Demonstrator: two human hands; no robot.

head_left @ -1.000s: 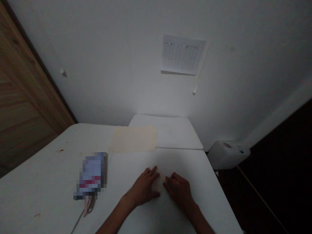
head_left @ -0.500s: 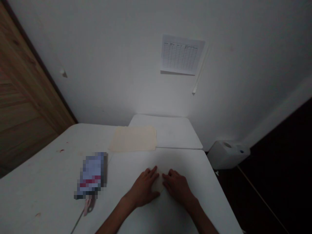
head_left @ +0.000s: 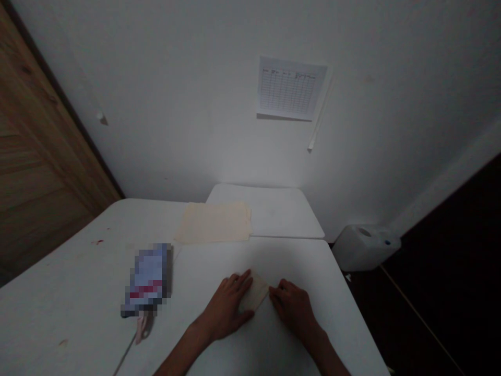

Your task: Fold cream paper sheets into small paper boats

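A small, thin cream sheet (head_left: 255, 293), apparently folded, lies on the white table surface in front of me. My left hand (head_left: 230, 300) rests flat over its left part, thumb spread from the fingers, covering that side. At the sheet's right corner, the fingertips of my right hand (head_left: 291, 303) are pinched together on the edge. Beyond my hands lies a larger, flat cream sheet or stack of sheets (head_left: 215, 223); its material is hard to tell.
A blurred-out bluish packet (head_left: 147, 277) lies at left, a small pinkish object (head_left: 143, 328) below it. The white tables (head_left: 274, 209) meet the wall, where a printed chart (head_left: 291, 89) hangs. A white plastic container (head_left: 366, 248) stands at right, a wooden door (head_left: 35, 130) at left.
My right hand has shifted to the right and slightly down, its fingers now closed on the sheet's corner. My left hand has slid slightly left, so more of the sheet shows.
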